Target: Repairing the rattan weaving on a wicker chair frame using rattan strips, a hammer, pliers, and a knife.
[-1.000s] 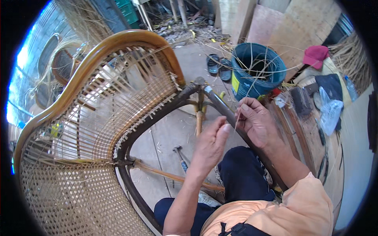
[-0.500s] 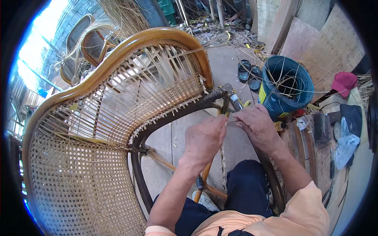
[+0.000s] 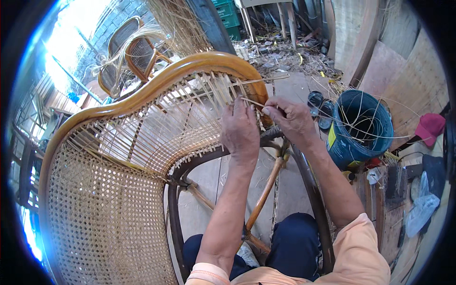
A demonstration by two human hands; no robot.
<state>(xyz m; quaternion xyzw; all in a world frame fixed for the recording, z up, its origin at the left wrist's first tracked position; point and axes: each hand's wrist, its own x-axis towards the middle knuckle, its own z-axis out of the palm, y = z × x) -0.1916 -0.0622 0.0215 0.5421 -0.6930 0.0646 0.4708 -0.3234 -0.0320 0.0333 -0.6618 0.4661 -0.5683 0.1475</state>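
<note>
A rattan chair back point(image 3: 204, 61) with a glossy curved brown frame stands before me, its left part closely woven with cane webbing point(image 3: 104, 209). Open rows of cane strands point(image 3: 147, 123) span its upper right part. At the right end of these strands, my left hand point(image 3: 241, 133) is closed, fingertips up against the weave. My right hand point(image 3: 292, 121) pinches the near end of a thin cane strip point(image 3: 253, 101) that runs across to the left fingertips. Whether the strip passes through the weave is hidden by the fingers. The dark seat frame point(image 3: 209, 157) curves below.
On the right stands a blue bucket point(image 3: 339, 145) with loose cane strands, sandals point(image 3: 326, 114) beside it. A red cap point(image 3: 430, 129) and a plastic bag point(image 3: 422, 211) lie farther right. Other cane chairs point(image 3: 140, 59) and green crates point(image 3: 227, 16) are at the back.
Both hands have moved up and away from me, from beside the frame's corner joint to the right end of the chair back's strands. The view has shifted, so the chair appears lower.
</note>
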